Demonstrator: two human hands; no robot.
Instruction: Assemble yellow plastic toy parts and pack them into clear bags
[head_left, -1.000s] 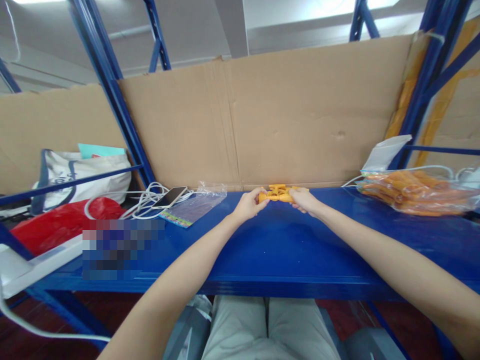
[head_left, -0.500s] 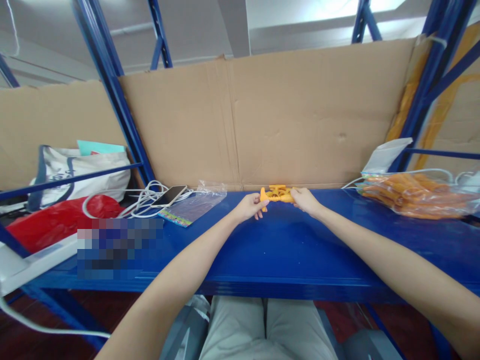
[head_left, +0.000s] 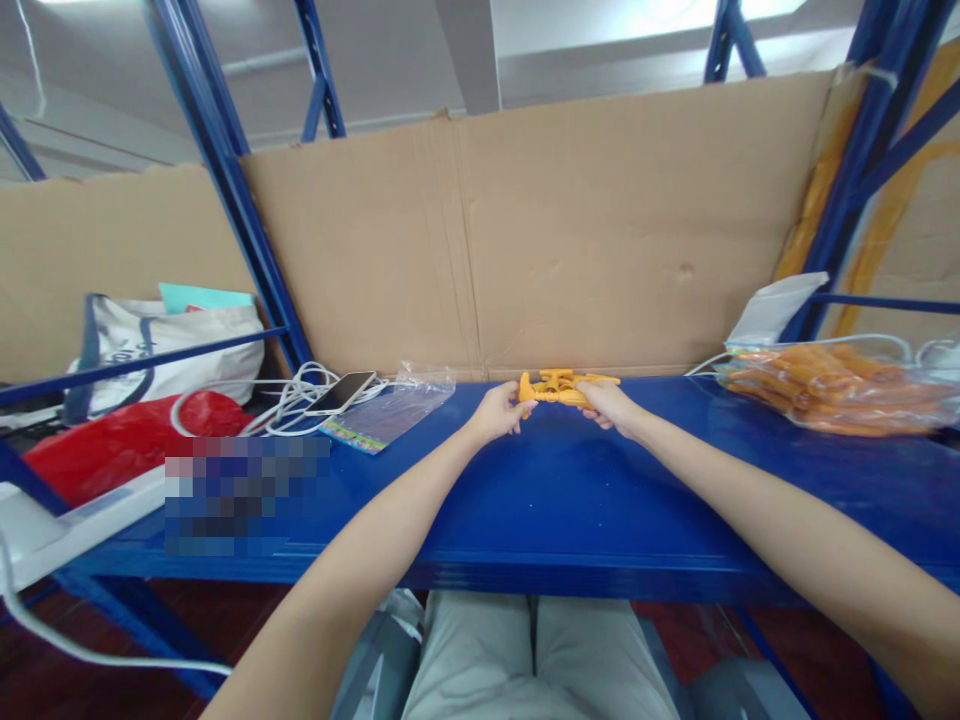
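Note:
Several orange-yellow plastic pieces [head_left: 557, 387], shaped like small toy tools, lie bunched at the back of the blue shelf, by the cardboard. My left hand [head_left: 499, 411] is closed on the left end of the bunch, thumb and fingers pinching a curved piece. At the right end, my right hand [head_left: 609, 402] has its fingers wrapped around the pieces, and one thin yellow end sticks out above it. The fingers hide part of the pieces, so their exact kinds do not show.
To the left lie a clear plastic bag [head_left: 401, 407], a phone [head_left: 341, 393], white cables [head_left: 289, 412] and a red bag [head_left: 142, 440]. A bag of orange pieces [head_left: 832, 392] sits at the right. Cardboard [head_left: 585, 230] stands behind the blue shelf [head_left: 555, 500].
My right hand has shifted slightly right and its fingers now curl under the pieces. A thin yellow end has come into sight above it. My left hand has barely moved.

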